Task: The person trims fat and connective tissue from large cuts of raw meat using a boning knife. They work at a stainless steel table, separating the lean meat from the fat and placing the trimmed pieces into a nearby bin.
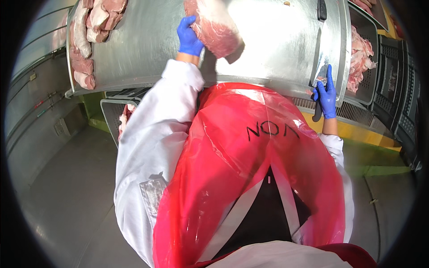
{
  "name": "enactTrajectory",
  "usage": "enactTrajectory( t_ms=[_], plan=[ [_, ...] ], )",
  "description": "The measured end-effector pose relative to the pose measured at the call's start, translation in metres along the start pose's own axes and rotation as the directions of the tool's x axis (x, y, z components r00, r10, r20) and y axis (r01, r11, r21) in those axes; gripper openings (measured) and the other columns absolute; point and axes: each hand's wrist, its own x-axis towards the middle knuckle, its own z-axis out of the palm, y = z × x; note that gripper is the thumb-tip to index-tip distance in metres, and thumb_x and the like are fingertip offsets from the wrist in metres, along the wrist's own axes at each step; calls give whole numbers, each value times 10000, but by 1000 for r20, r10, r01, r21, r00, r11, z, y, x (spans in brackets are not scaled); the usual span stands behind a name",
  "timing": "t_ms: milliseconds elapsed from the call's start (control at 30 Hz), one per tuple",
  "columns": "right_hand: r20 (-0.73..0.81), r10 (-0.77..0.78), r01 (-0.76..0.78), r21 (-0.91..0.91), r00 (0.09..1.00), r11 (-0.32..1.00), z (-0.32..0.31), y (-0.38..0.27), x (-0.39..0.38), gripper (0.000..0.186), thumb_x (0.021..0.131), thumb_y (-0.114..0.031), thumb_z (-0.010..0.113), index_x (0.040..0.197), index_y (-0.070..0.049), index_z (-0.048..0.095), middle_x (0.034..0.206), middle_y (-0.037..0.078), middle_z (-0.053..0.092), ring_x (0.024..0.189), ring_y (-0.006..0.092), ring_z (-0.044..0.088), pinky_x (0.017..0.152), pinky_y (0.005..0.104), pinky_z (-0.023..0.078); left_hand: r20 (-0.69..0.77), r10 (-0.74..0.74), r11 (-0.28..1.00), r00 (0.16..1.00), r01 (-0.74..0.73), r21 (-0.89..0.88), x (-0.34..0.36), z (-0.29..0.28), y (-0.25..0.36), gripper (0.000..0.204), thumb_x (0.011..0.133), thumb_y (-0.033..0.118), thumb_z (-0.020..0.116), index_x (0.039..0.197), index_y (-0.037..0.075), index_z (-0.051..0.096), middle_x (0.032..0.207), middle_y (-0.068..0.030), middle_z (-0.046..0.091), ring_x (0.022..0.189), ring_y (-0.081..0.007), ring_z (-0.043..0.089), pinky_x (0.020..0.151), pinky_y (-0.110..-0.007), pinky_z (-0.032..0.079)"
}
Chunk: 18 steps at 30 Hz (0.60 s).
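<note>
We find the left hand (190,39) clamped on the meat piece (217,32) at twelve o'clock (over the steel table (143,49)), the right hand (328,96) closed round a knife (317,112) at two, and judge this positioning, the next move calling for a steady hold.

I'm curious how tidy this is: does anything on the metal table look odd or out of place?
Just one small thing: a little tan scrap lies alone on the metal table at the view's top, apart from the large meat piece in the left hand. Nothing else stands out.
</note>
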Motion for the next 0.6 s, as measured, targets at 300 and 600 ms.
enactTrajectory(
  t_ms=[300,600],
  plan=[
    [-113,-78,77,-11,991,997,-19,-27,-19,757,1000,-17,540,1622,-232,166,799,10,552,600,69,508,517,209,458,350,-97,-190,932,-362,912,-59,26,-55,430,830,144,681,1223,16,566,1249,-206,610,1163,-339,607,983,-426,487],
    [-151,-131,109,-145,980,983,-44,-3,-34,736,1002,-51,552,1619,-216,188,741,12,567,553,58,488,501,220,442,271,-369,-835,889,-445,323,99,27,9,959,579,455,874,1365,52,499,1242,-204,611,1145,-382,604,989,-442,484]
  ],
)
